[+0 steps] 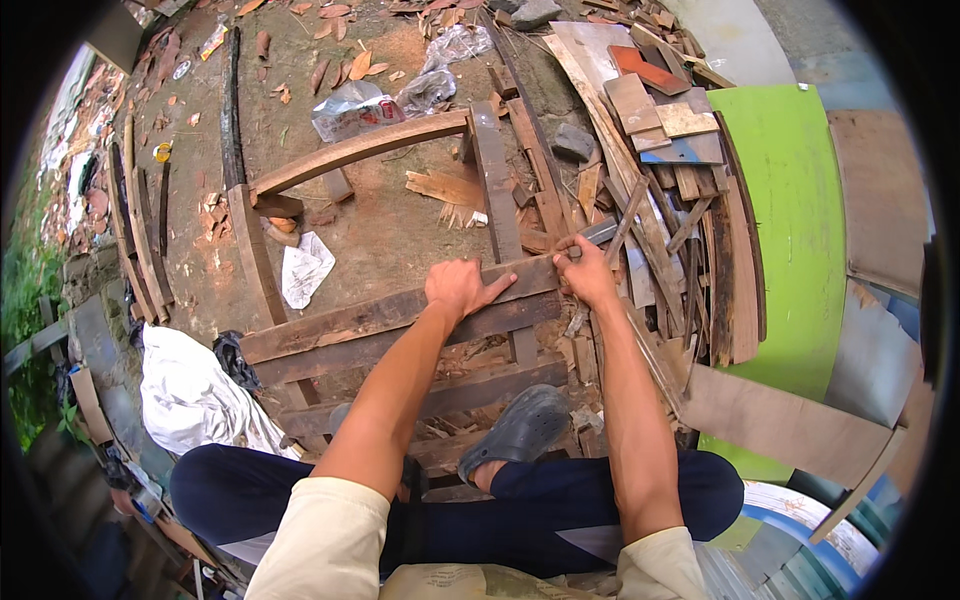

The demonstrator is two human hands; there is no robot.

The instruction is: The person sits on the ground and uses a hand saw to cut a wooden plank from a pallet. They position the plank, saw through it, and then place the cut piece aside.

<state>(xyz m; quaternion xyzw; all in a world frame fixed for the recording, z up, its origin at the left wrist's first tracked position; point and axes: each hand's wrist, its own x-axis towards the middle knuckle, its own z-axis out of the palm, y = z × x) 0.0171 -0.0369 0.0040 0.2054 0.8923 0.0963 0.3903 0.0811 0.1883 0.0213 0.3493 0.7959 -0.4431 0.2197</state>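
Observation:
A dark, weathered wooden plank (375, 318) lies across a wooden frame in front of my knees. My left hand (460, 288) grips its far edge, with the thumb stretched along the top toward the right end. At that end my right hand (588, 272) is closed, its fingers pinched beside the plank's tip. A grey metal-looking piece (601, 232) shows just beyond these fingers; what they hold is partly hidden. The frame has a long side rail (495, 180), a left rail (258, 260) and a far crosspiece (365, 152). More slats lie below the plank, nearer me.
Scrap wood (690, 180) is heaped at the right beside a green board (790, 250). Plastic bags (355, 110) and dry leaves litter the ground beyond the frame. A white cloth (200, 390) lies at the left. My clog-shod foot (515, 430) rests close to the slats.

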